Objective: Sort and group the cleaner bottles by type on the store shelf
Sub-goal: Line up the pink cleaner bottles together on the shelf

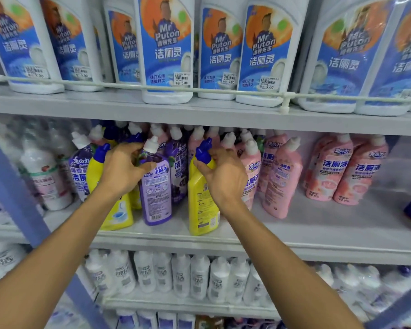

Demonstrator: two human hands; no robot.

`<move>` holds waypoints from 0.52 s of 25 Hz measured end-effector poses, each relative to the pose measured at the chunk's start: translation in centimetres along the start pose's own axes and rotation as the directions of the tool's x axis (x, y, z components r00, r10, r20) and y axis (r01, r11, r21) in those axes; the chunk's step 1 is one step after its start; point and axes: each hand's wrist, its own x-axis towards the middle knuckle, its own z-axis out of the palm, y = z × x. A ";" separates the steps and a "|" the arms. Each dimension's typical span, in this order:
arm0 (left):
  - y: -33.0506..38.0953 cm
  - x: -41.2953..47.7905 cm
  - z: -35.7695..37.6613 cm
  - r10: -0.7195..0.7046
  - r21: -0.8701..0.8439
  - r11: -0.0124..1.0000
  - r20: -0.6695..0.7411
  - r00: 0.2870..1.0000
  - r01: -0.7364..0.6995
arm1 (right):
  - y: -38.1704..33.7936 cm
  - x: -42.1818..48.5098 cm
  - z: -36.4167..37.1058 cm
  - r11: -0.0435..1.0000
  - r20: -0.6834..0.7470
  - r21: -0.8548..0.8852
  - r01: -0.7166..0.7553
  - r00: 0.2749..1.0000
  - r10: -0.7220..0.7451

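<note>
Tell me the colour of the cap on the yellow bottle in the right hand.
The cap is dark blue, clearest in the head view.

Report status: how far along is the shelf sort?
Done: pink plastic bottles mostly grouped at right. In hand: left grip holds a purple white-capped bottle, right grip a yellow blue-capped bottle. Left: purple and yellow interleaved mid-shelf, another yellow bottle left of the purple one.
</note>
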 end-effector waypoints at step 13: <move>-1.3 -0.7 -0.1 -0.051 0.011 0.999 -0.108 0.993 0.052 | -2.7 -0.8 2.7 0.997 0.033 0.072 -0.022 0.999 0.020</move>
